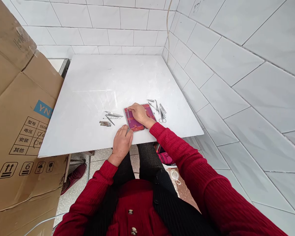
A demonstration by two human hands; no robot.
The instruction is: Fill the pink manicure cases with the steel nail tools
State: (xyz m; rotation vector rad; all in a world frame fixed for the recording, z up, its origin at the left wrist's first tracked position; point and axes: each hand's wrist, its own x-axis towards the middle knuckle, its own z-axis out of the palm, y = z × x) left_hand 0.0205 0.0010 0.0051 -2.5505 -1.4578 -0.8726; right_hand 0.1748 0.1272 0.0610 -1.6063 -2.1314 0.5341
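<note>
An open manicure case (pixel 137 124) with red and purple lining lies near the table's front edge. My left hand (pixel 122 141) grips its near left corner between thumb and fingers. Over the case reaches my right hand (pixel 140 113), its fingertips closed at the top of a slim metal manicure tool (pixel 128 117) along the left side. Part of the lining is hidden under that hand. Left of the case lie nail clippers (pixel 105 124) and several thin metal tools (pixel 113 114). To its right are small scissors (pixel 162 117), tweezers (pixel 156 105) and another clipper-like tool (pixel 150 100).
The white tabletop (pixel 93 75) meets tiled walls (pixel 206 75) behind and on the right. A tall cardboard box (pixel 27 98) stands against its left side. A dark red shoe (pixel 75 178) shows on the floor below, with a pink item (pixel 165 158) under the table.
</note>
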